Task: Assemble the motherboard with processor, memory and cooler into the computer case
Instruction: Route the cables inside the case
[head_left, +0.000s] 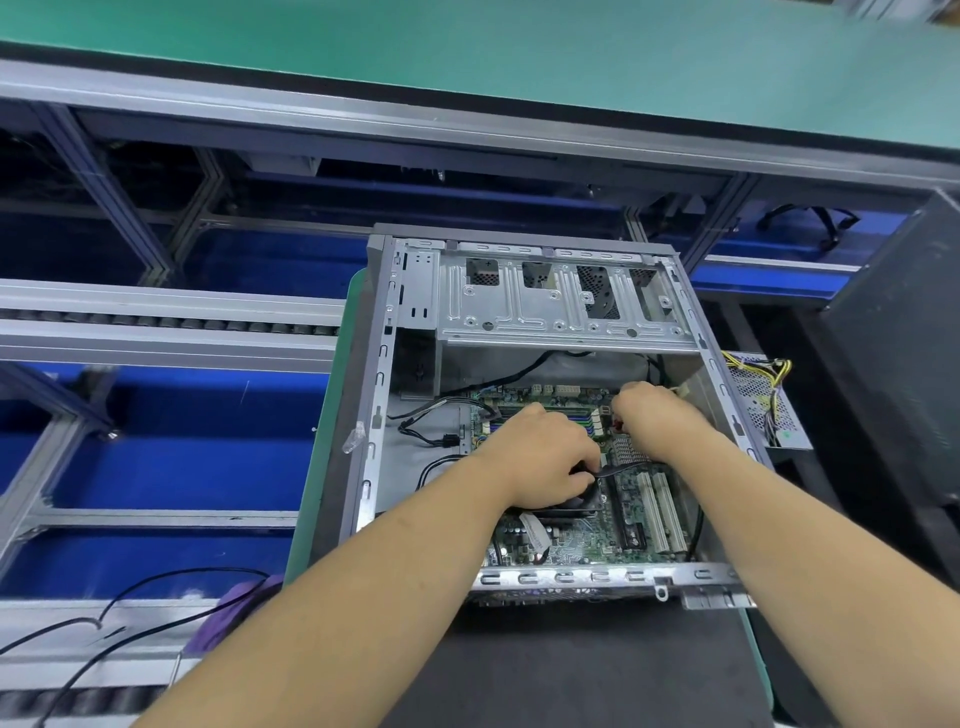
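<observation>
An open silver computer case (374, 415) lies on its side on a dark mat. The green motherboard (587, 540) sits inside it, with white expansion slots (662, 512) at the right. My left hand (535, 462) covers the black cooler (582, 506) in the board's middle, its fingers curled round the cooler's top edge and a thin black cable (623, 470). My right hand (654, 410) reaches to the board's far right part, fingers curled downward near a red connector; what they hold is hidden. Memory sticks (561, 415) show between the two hands.
A drive cage (550, 306) spans the case's far end. Loose black cables (431, 431) lie in the case at the left. A power supply (769, 400) with yellow wires sits outside at the right, beside a dark panel (893, 338). A purple cloth (234, 613) and conveyor rails (156, 332) are on the left.
</observation>
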